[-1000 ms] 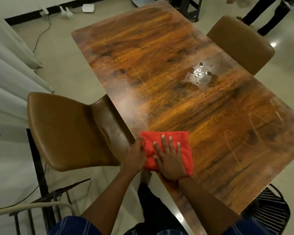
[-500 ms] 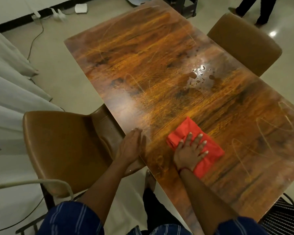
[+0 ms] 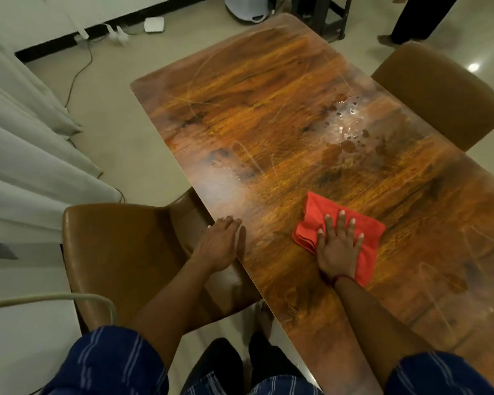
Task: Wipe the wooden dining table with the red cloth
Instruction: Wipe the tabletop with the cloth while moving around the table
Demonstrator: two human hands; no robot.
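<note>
The wooden dining table [image 3: 268, 118] runs diagonally across the view, glossy and streaked with wipe marks. A folded red cloth [image 3: 320, 215] lies flat on it near the left long edge. My right hand [image 3: 338, 246] presses down on the cloth with fingers spread. My left hand [image 3: 220, 243] rests flat on the table's left edge, holding nothing. A patch of water drops [image 3: 351, 135] glistens farther up the table, toward its right side.
A brown leather chair [image 3: 126, 252] stands against the table's left edge under my left arm. Another brown chair [image 3: 439, 92] is at the right side. White curtains [image 3: 20, 155] hang at left, cables [image 3: 80, 67] lie on the floor, and a person's legs [image 3: 417, 21] stand beyond the table.
My right hand has slid the cloth from the table's left edge toward the middle. My left hand let go of the cloth and now rests on the edge.
</note>
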